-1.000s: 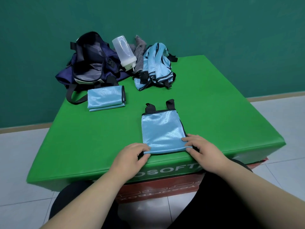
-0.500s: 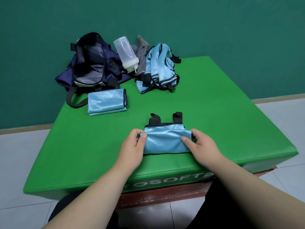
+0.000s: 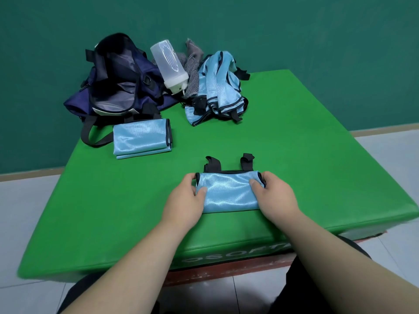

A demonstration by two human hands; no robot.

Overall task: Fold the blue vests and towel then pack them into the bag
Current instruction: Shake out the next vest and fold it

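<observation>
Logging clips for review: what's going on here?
A person is folding a blue vest near the front edge of the green mat. The left hand and right hand each pinch one end of it; its black straps stick out behind. A folded vest lies beside the open navy bag, while a heap of unfolded vests, a grey towel and a clear bottle sit at the back.

"OSOFT" on the green mat

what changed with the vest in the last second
The left hand and right hand folded the near edge of the vest away over itself, halving it, and now pinch its two ends. The folded vest, bag, bottle and pile of vests stayed put.
</observation>
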